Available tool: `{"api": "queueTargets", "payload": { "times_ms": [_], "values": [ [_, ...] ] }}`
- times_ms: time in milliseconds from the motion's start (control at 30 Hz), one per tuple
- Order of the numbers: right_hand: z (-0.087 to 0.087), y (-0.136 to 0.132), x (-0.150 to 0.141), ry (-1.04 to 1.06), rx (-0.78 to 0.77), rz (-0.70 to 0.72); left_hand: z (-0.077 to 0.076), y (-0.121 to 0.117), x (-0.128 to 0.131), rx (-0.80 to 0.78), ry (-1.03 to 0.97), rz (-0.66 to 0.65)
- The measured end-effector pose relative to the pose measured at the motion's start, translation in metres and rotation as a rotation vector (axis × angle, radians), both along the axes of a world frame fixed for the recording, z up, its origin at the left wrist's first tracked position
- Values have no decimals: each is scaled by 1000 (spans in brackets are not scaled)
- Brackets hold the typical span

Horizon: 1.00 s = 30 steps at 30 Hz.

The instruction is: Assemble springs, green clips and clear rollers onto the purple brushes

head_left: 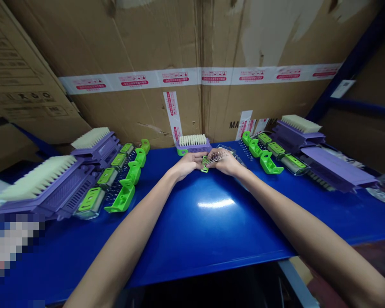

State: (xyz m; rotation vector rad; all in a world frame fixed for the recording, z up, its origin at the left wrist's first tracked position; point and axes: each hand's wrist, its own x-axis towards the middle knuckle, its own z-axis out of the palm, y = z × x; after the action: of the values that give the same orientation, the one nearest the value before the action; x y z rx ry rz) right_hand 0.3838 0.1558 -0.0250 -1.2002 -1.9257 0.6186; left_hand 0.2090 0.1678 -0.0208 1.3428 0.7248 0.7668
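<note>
Counter (167, 239): shiny blue, glare spot mid-front
Backdrop: big cardboard box (131, 38) wall, red-and-white tape (112, 81) running across
Hands: left hand (188, 166) and right hand (227, 162) both pinching a little green part (205, 164) mid-counter, coil spring (220, 155) along the right's fingers
Sides: purple brushes (98, 152), green brackets (122, 199) lined up left and right

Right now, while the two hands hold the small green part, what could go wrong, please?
The spring lies across the right hand; it might slip off or jump away.

The green part is between the right hand and the left hand, above the blue table; it could drop if either loosens.

The left forearm passes near the closest green holder, so it might knock it.
</note>
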Motion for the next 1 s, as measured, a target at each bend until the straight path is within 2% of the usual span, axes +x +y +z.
{"api": "queueTargets", "payload": {
  "times_ms": [233, 467, 733, 900, 1000],
  "values": [
    [-4, 4, -5, -14, 36, -57, 2, -2, -1, 29, 31, -32],
    [-3, 6, -4, -2, -13, -61, -1, -1, 2, 19, 47, 82],
    [-3, 6, -1, 22, -59, 9, -3, 0, 2, 27, 28, 95],
    [-1, -2, -4, 12, -59, -9, -7, 2, 2, 44, -23, 168],
    [0, -9, -7, -17, 87, 12, -9, 2, 5, 84, -42, 256]
  ]
}}
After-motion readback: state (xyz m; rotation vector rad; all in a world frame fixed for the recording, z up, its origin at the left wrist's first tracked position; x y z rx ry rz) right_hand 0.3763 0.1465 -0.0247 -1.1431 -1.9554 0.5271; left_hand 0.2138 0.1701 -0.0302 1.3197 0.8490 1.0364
